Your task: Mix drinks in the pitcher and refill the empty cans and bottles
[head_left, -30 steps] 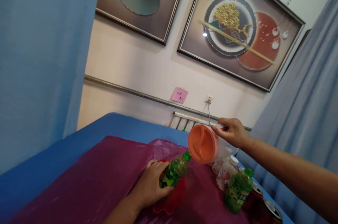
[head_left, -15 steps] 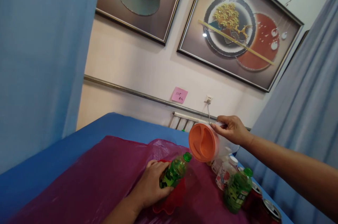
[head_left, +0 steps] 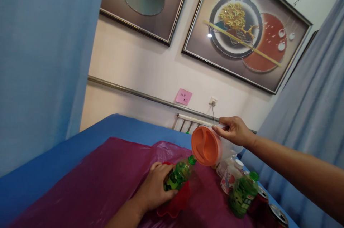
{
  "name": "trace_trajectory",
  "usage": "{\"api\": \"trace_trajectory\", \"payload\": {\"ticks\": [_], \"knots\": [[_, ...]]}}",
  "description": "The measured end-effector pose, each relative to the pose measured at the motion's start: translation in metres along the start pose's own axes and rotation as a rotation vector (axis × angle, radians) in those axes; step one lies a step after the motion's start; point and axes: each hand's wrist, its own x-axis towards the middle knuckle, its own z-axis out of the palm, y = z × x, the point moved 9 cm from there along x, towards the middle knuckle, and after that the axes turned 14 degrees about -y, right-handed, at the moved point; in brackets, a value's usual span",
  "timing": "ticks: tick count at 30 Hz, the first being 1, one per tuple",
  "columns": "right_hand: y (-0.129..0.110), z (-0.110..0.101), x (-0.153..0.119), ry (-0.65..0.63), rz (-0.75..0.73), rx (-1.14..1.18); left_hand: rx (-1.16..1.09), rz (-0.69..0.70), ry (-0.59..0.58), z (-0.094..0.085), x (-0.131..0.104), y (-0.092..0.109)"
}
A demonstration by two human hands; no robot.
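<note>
At the far left hangs a blue curtain (head_left: 45,52). Next to it, the tabletop (head_left: 129,124) is blue, and a purple sheet (head_left: 107,181) covers much of it, leaving a blue strip along the far edge and the left side.

Toward the near edge, right of the middle of the sheet, is the left hand (head_left: 154,189). It is closed around the green bottle (head_left: 178,176), with the fingers over the far side and the thumb on the near side. This bottle leans, its green top pointing to the right and away from the person. Under it one can see a red dish (head_left: 176,204) with a wavy rim, partly hidden by the hand.

Just right of the bottle's top, the jug (head_left: 224,149) is held in the air and tipped, its orange lid (head_left: 205,145) facing left and toward the person. Whether lid and bottle touch, I cannot tell. The right hand (head_left: 235,131) grips the jug firmly by its handle.

Below the right forearm, near the right edge, stand a clear bottle (head_left: 229,178) with a white cap, a second bottle (head_left: 242,197), which is green, and two cans (head_left: 278,215) nearer to the person.
</note>
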Motion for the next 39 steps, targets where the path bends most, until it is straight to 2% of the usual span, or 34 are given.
{"api": "trace_trajectory", "payload": {"ticks": [19, 39], "knots": [[-0.005, -0.002, 0.007, -0.023, -0.025, -0.037, -0.033, 0.028, 0.017, 0.001, 0.000, -0.001], [0.003, 0.000, -0.006, 0.044, 0.012, -0.007, -0.013, -0.024, 0.013, -0.002, -0.001, -0.002]]}}
